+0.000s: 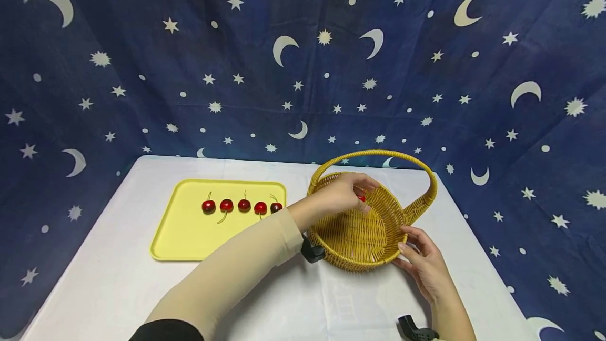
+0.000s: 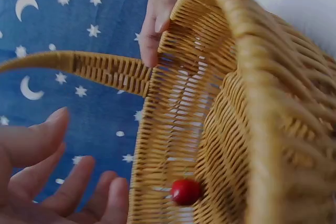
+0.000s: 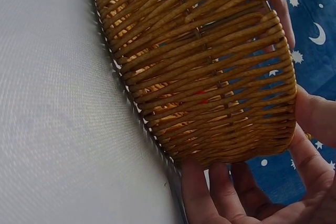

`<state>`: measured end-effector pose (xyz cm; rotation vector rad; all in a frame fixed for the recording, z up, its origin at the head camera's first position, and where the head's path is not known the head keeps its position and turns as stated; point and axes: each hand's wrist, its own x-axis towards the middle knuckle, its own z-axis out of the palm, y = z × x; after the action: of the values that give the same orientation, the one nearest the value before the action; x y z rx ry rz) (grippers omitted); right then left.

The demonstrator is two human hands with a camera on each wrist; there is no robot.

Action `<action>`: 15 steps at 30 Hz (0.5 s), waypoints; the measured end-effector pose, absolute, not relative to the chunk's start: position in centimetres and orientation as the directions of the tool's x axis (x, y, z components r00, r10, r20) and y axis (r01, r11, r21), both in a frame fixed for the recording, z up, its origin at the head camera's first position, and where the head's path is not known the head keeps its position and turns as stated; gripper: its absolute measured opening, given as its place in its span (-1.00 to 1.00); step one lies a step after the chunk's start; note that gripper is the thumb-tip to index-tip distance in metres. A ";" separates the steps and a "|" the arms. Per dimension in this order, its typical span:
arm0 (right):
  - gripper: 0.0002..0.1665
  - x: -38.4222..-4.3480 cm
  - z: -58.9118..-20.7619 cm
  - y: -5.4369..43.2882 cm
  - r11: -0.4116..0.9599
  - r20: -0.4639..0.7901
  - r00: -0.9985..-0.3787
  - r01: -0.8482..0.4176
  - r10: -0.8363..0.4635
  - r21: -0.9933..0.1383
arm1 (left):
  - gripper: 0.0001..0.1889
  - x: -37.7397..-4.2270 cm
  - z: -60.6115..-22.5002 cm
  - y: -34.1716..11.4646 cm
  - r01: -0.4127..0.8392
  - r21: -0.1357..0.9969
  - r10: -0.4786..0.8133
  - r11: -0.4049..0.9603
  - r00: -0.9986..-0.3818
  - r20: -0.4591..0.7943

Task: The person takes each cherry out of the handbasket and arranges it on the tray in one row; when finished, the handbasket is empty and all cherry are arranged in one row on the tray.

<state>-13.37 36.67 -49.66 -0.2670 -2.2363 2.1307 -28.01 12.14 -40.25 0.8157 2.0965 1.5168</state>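
Note:
A yellow woven basket (image 1: 352,236) with a tall arched handle (image 1: 374,152) sits on the table. My left hand (image 1: 343,193) reaches over its far left side, fingers spread and loosely bent. In the left wrist view, that hand (image 2: 63,177) holds nothing. A red cherry (image 2: 185,191) shows inside the basket, apart from the fingers; its stem cannot be seen. From the head view the same cherry (image 1: 361,198) is partly covered by the left hand. At the near right, my right hand (image 1: 423,262) grips the basket's rim between thumb and fingers, with some fingertips against the outer wall.
To the left lies a yellow tray (image 1: 189,241) bearing a row of several stemmed cherries (image 1: 226,205). My left forearm crosses in front of the tray's right side. A dark blue cloth (image 1: 246,136) with moons and stars hangs behind the white table (image 1: 113,257).

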 end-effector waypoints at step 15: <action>-0.44 -13.3 -49.6 36.9 0.024 -0.080 -0.986 0.084 0.148 -0.996 | -0.41 -30.9 -42.2 15.0 0.127 0.902 0.623 0.412 -0.761 -0.178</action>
<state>-13.34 36.92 -49.60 -0.2507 -2.2148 2.1483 -30.95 14.97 -42.18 0.6363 2.1765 1.3289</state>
